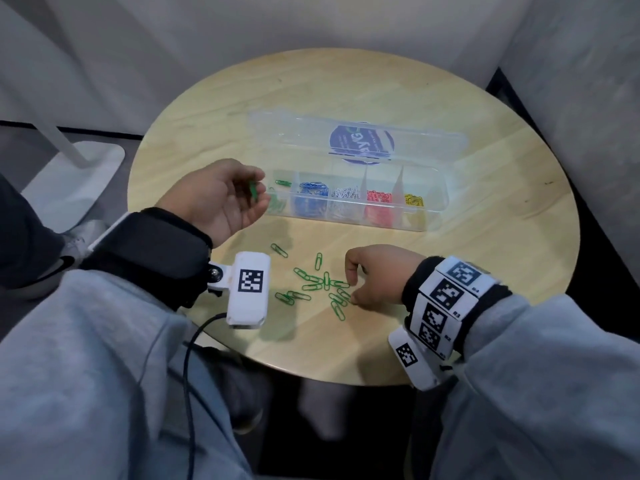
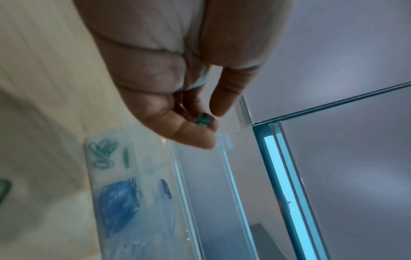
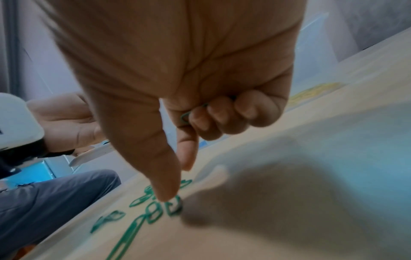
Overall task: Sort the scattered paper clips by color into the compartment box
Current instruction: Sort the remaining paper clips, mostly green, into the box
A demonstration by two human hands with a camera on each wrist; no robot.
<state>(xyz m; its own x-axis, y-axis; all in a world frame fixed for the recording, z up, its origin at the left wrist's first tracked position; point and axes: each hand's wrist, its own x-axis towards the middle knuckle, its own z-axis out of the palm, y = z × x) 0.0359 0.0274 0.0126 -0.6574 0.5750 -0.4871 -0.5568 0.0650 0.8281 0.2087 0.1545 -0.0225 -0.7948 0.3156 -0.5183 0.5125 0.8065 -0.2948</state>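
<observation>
A round, pale wooden desk [image 1: 381,98] carries a long clear plastic compartment box [image 1: 429,216] with its lid folded back. Its compartments hold, from the person's left to right, green paper clips [image 1: 277,202], blue paper clips [image 1: 313,192], white paper clips [image 1: 348,195], red paper clips [image 1: 379,199] and yellow paper clips [image 1: 414,199].

The left hand [image 1: 214,199] hovers palm-up just beside the box's green end, its fingers [image 2: 191,133] loosely curled around a small bunch of green clips [image 1: 254,192] pinched between thumb and fingertips.

Nearer the person, a scattered group of loose green paper clips [image 1: 318,287] lies on the desk, well apart from the box. The right hand [image 1: 375,277] is down at the right edge of this group: thumb and forefinger [image 3: 165,176] point down at the clips with a narrow gap between them, the thumb tip touching one, while the other three fingers curl into the palm and trap a green clip [image 3: 184,117] there.
</observation>
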